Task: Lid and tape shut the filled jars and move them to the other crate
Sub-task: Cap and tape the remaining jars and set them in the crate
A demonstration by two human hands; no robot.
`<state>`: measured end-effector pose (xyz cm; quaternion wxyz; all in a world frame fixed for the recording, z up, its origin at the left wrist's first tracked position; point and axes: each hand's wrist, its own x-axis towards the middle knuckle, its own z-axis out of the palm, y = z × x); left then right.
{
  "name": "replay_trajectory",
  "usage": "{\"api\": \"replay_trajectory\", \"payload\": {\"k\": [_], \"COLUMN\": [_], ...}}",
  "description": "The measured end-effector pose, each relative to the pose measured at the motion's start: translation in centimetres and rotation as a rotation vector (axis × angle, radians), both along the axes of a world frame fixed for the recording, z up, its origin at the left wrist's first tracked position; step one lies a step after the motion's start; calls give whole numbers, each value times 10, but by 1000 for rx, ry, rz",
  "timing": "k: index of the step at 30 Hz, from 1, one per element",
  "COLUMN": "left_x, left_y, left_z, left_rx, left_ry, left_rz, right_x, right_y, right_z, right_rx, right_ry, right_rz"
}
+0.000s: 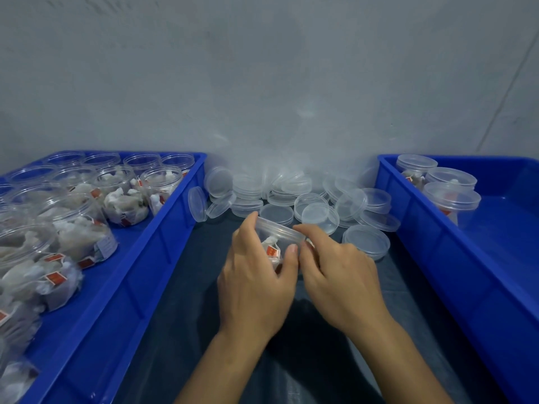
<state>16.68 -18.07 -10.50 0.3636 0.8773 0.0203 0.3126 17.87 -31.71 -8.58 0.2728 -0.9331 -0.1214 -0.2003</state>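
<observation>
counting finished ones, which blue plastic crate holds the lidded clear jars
The right blue crate: its three clear jars wear lids, while the left blue crate holds open-topped jars.

A clear lidded jar [278, 240] with white packets and a red label inside sits tilted in the grip of both hands; loose clear lids [303, 196] lie heaped just beyond; open filled jars [87, 217] fill the left crate [145, 272]; three lidded jars [446, 185] stand in the right crate [466, 272].
</observation>
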Motion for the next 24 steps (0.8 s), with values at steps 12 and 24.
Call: {"api": "replay_trajectory", "payload": {"k": [12,24], "left_x": [11,12], "left_y": [13,18], "left_z": [-8,-10], "left_rx": [30,-204], "left_ry": [25,40], "left_rz": [-38,-159], "right_x": [7,9], "right_y": [-5,-9], "right_z": [-3,1], "right_rx": [-11,17], "right_ry": [-33,1], "right_rz": [0,-11]}}
